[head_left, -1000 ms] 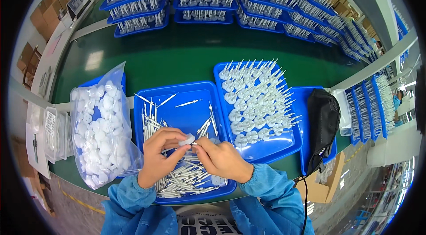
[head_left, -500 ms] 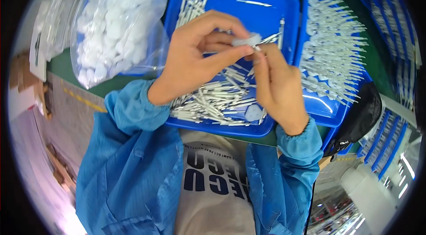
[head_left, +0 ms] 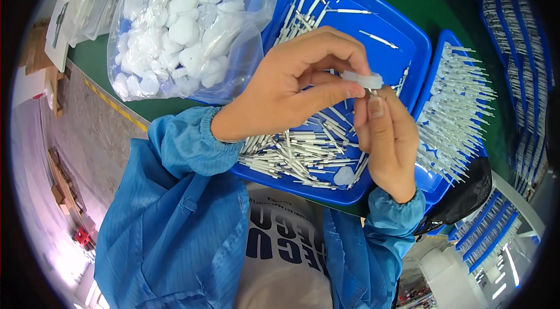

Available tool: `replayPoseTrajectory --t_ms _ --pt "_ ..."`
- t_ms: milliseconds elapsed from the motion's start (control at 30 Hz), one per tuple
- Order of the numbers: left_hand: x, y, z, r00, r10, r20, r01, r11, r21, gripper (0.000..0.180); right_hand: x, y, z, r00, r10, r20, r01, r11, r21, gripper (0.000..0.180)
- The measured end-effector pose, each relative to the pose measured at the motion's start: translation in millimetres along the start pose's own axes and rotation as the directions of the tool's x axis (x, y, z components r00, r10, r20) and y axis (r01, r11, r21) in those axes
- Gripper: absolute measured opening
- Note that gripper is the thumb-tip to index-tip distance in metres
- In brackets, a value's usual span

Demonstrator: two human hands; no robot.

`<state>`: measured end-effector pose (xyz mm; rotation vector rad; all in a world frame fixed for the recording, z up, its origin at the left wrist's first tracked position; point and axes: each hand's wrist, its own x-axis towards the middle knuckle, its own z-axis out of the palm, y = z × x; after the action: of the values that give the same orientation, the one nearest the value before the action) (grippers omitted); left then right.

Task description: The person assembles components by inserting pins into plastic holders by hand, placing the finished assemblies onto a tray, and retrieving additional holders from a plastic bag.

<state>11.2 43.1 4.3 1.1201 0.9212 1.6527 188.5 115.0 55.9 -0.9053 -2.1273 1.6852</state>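
Over a blue tray (head_left: 421, 46), my left hand (head_left: 297, 78) pinches a translucent white plastic disc (head_left: 363, 80) between thumb and fingers. The disc is seen nearly edge-on. Just below and to its right, my right hand (head_left: 388, 137) is closed, thumb against forefinger, on a thin pin whose small metal end (head_left: 372, 92) shows against the disc's underside. Most of that pin is hidden by the fingers. Beneath my hands lies a heap of white pins (head_left: 291, 158) with metal ends. A single loose white disc (head_left: 344, 176) rests near the tray's front right corner.
A clear bag of white discs (head_left: 189, 32) lies left of the tray. To the right, another blue tray (head_left: 433, 177) holds many discs with pins sticking out (head_left: 455, 110). A black pouch (head_left: 466, 192) is beside it. Racks of blue trays (head_left: 513, 46) stand at far right.
The whole view has shifted, so the trays and bag appear farther right. The disc has turned from tilted to nearly level. Both hands still hold their pieces together.
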Motion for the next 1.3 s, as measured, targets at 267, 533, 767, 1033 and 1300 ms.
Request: replayPoseTrajectory --t_ms 267,533,767,1033,1300 --pt "3 3 -4 0.999 -0.015 0.030 0.010 0.991 0.130 0.029 4 4 -7 0.999 0.023 0.037 -0.031 0.976 0.214 0.024" --pt "2 2 -1 0.999 0.052 0.000 -0.051 0.985 0.166 0.027 4 11 0 0.998 -0.056 -0.032 0.060 0.990 0.129 0.012" --pt "3 4 1 0.989 0.139 -0.050 -0.119 0.951 0.284 0.023 5 10 8 0.893 -0.428 -0.141 0.280 0.772 -0.570 0.014" --pt "1 5 -2 1.000 0.015 -0.005 -0.013 0.975 0.223 0.026 8 14 1 0.964 -0.233 -0.128 0.211 0.963 -0.166 0.015" --pt "7 3 0 0.991 0.122 -0.058 -0.094 0.933 0.349 0.023 8 12 7 0.883 -0.447 -0.143 0.211 0.650 -0.730 0.015"
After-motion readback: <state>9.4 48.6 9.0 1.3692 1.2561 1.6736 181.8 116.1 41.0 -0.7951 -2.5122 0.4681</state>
